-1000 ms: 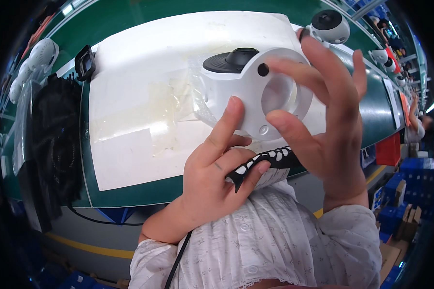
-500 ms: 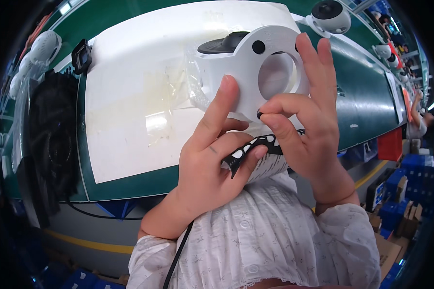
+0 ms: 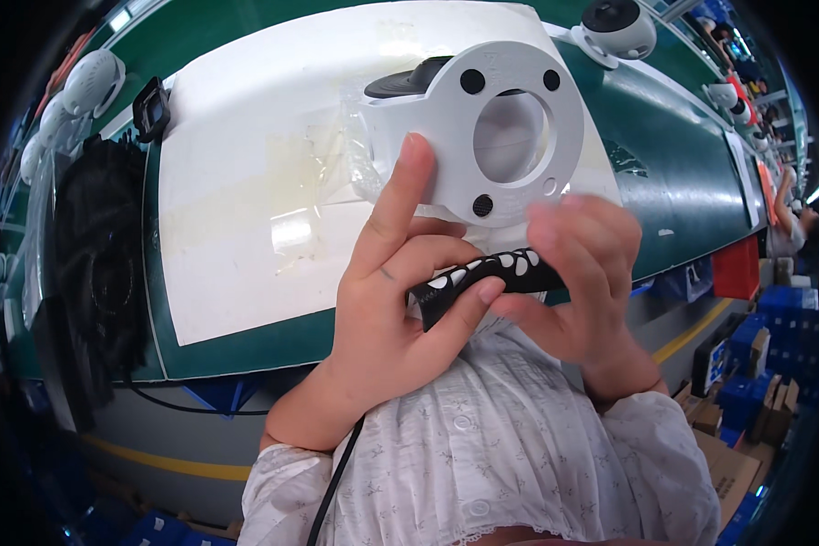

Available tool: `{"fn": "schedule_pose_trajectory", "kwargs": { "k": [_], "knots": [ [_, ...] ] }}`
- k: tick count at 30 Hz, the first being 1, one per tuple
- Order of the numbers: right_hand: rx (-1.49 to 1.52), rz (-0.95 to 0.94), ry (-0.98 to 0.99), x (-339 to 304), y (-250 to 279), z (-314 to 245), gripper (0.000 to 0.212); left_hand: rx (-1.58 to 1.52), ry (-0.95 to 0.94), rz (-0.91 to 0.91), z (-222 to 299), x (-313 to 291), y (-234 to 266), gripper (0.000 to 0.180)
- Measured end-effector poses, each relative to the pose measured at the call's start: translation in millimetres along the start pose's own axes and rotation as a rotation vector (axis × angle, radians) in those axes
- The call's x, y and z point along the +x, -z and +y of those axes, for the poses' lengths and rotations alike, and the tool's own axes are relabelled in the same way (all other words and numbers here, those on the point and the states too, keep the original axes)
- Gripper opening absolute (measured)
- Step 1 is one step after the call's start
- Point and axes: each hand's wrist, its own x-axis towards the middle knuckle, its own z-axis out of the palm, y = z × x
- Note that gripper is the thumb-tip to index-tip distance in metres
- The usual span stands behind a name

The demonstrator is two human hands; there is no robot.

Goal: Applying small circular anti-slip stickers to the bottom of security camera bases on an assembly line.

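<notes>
My left hand (image 3: 393,300) holds up a white plastic ring-shaped bracket (image 3: 500,136) with a big round opening and several small holes; the index finger lies along its left side. The same hand's thumb and fingers pinch a black handle with white markings (image 3: 482,278). My right hand (image 3: 581,273) is curled under the bracket, fingers closed over the handle's right end. Behind the bracket, a black cap-like part (image 3: 409,82) shows at its upper left.
A white board (image 3: 246,209) lies on the green bench (image 3: 682,182), with a clear plastic bag (image 3: 341,159) on it. White dome cameras (image 3: 619,27) stand at the back right and at the far left (image 3: 91,77). A black fan-like object (image 3: 100,273) sits left.
The bracket has been raised and brought closer. My right hand has slid off the bracket's right side down to the black handle; my left index finger stays along the bracket.
</notes>
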Motion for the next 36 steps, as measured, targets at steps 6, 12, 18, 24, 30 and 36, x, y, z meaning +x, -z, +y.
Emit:
{"fn": "schedule_pose_trajectory", "kwargs": {
  "k": [6, 12, 18, 24, 30, 36],
  "knots": [
    [0.123, 0.011, -0.022, 21.1, 11.9, 8.8, 0.029, 0.013, -0.057, 0.007, -5.6, 0.0, 0.4, 0.015],
    [-0.106, -0.111, 0.166, 35.1, 0.8, 15.3, 0.024, 0.035, -0.063, -0.002, -5.7, -0.5, 1.1, 0.014],
    [0.095, -0.19, -0.002, 41.6, 1.0, 7.4, 0.012, 0.115, -0.096, -0.068, -7.5, 0.5, 4.9, 0.017],
    [0.089, -0.193, -0.057, 39.6, -2.2, 12.6, 0.007, 0.11, -0.09, -0.048, -8.5, 0.5, 4.2, 0.017],
    [-0.189, -0.234, 0.03, 34.9, 7.5, 1.6, 0.011, 0.124, -0.099, -0.04, -8.3, 0.3, 4.1, 0.017],
    [0.045, -0.048, 0.002, 7.4, 7.7, 0.4, 0.039, 0.166, -0.068, -0.045, -5.7, 0.9, 5.5, 0.017]
  ]
}}
